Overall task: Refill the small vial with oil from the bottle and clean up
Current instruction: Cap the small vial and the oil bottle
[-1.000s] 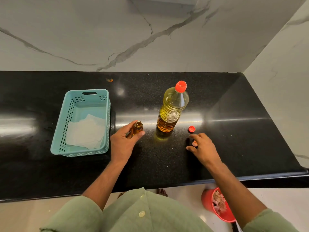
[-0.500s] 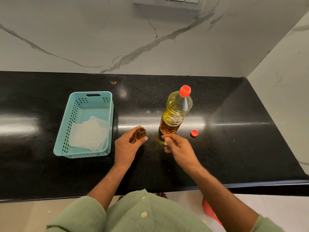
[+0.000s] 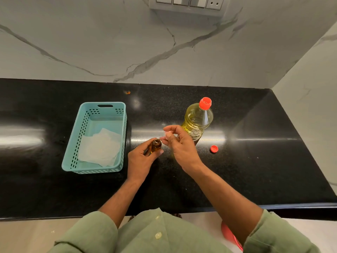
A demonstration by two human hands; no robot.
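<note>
My left hand [image 3: 140,161] grips the small amber vial [image 3: 156,146] upright just above the black counter, its mouth uncovered. My right hand [image 3: 179,143] hovers right beside the vial's mouth and pinches a small pale piece [image 3: 168,132] between thumb and fingers; what it is I cannot tell. The oil bottle [image 3: 197,119], holding yellow oil and wearing a red cap [image 3: 205,103], stands upright just behind my right hand. A small loose red cap [image 3: 214,148] lies on the counter to the right of the bottle.
A teal perforated basket [image 3: 103,105] stands left of the vial with white tissue sheets [image 3: 100,147] inside. The marble wall closes off the back and right side. Below the counter's front edge, part of a red bucket [image 3: 230,234] shows.
My right hand left the spot near the loose red cap and travelled left and up with the small pale piece, reaching the vial's mouth. My left hand kept holding the vial.
</note>
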